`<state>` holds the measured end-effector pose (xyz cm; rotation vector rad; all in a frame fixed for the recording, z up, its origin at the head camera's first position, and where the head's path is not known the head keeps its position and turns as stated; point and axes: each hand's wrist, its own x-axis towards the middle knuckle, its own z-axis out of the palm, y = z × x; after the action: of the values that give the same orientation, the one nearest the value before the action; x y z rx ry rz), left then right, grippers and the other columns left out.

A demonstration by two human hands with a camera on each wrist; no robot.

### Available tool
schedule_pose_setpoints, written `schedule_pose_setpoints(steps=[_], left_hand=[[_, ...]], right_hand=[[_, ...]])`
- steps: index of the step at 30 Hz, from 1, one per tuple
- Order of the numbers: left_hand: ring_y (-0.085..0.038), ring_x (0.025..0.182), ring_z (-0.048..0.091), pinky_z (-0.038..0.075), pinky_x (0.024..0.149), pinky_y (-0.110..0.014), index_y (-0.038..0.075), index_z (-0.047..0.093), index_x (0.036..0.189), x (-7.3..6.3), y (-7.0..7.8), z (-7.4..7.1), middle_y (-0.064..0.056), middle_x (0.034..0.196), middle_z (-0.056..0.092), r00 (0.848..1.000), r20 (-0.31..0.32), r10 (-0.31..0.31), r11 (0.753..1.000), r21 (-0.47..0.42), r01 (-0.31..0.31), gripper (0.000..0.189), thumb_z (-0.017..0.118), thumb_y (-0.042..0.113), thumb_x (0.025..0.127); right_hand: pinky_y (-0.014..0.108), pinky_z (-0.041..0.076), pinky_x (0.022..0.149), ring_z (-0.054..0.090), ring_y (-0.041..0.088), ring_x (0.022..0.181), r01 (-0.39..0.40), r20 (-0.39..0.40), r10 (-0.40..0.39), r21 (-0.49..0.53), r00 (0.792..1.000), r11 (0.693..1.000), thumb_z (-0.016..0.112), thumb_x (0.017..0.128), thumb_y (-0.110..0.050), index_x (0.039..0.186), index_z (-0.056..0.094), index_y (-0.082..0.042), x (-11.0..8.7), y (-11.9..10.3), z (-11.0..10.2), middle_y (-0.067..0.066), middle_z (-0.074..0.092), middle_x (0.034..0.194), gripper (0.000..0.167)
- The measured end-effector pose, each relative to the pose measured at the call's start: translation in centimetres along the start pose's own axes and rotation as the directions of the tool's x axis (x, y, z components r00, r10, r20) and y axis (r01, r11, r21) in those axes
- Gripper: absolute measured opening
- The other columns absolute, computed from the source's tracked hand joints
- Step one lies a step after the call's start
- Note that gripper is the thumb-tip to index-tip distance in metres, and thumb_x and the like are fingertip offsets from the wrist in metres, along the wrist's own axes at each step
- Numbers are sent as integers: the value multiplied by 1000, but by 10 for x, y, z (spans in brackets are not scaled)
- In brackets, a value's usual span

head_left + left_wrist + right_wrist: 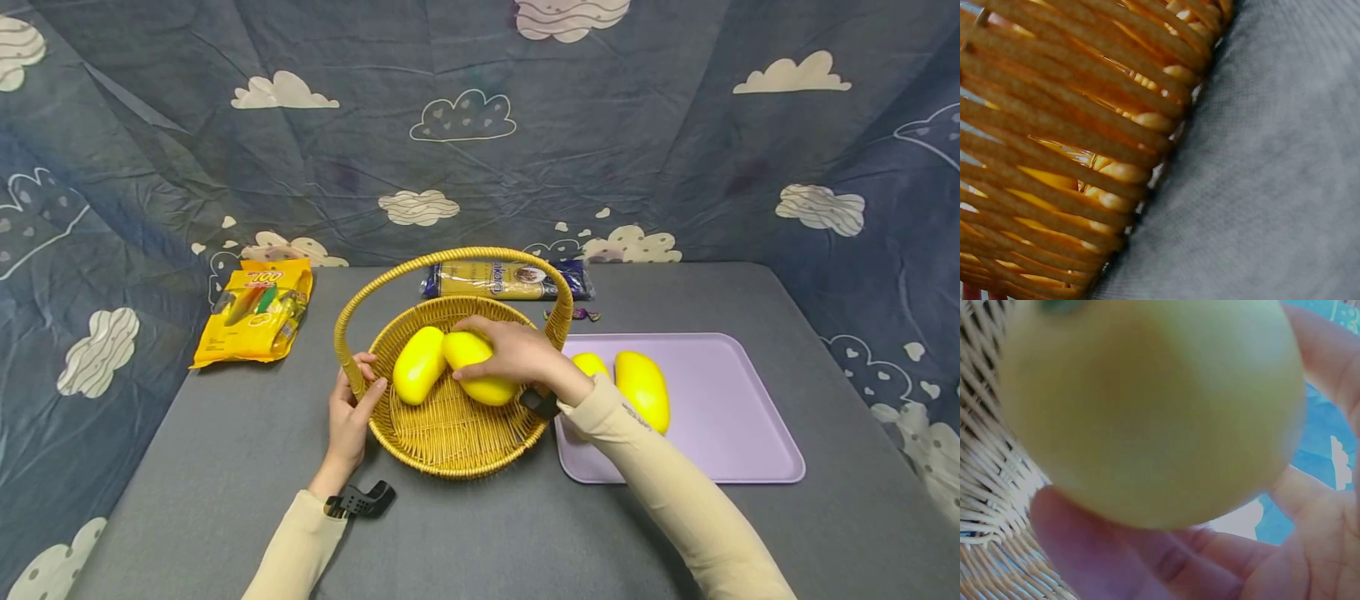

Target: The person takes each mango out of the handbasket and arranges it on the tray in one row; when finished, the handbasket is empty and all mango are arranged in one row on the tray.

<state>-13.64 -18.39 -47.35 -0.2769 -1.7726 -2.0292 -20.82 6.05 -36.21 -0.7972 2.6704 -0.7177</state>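
A round wicker basket (450, 446) with a tall arched handle stands mid-table. My left hand (349, 421) grips its left side, thumb on the rim by the handle's foot. In the left wrist view, the woven basket wall (1085, 131) fills the left part, above grey cloth. Inside the basket, my right hand (517, 354) holds a yellow mango (491, 390), fingers over its top. Another mango (418, 367) lies to its left in the basket. The right wrist view shows the held mango (1154, 425) close up, with the fingers and thumb of the right hand (1310, 544) around it.
Right of the basket lies a lilac tray (735, 417) bearing a mango (642, 392) and another mango (590, 364) partly behind the right forearm. Behind the basket are a pasta packet (480, 282) and small purple wrapped candies (585, 315). A yellow candy bag (258, 312) lies far left.
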Motion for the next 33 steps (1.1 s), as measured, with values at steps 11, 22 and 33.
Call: schedule_pose_setpoints(steps=[11, 22, 33], left_hand=[[-33, 106, 39, 31, 87, -28, -15, 42, 98, 0, 0, 1, -28, 119, 43, 1000, 4, 6, 1000, -8, -6, 20, 57, -5, 89], [-28, 106, 40, 31, 87, -28, -14, 42, 96, -1, 0, 1, -26, 118, 44, 1000, 2, 15, 1000, -13, -15, 19, 57, -5, 89], [-27, 105, 41, 31, 87, -29, -14, 41, 97, 0, -1, 0, -25, 118, 45, 1000, 7, 15, 1000, -13, -15, 20, 56, -5, 89]], right_hand=[[37, 43, 71, 53, 17, 91, 98, -187, -71, 141, 980, 985, 69, 79, -53, 136, 45, -36, -16, -5, -6, -3, 56, 118, 64], [42, 43, 78, 52, 14, 99, 247, -333, -160, 238, 929, 939, 69, 82, -50, 139, 38, -40, -36, -6, -4, -10, 50, 129, 66], [41, 48, 73, 56, 18, 92, 394, -463, -199, 373, 864, 840, 77, 81, -23, 138, 43, -31, -62, -11, -9, -8, 51, 127, 68]])
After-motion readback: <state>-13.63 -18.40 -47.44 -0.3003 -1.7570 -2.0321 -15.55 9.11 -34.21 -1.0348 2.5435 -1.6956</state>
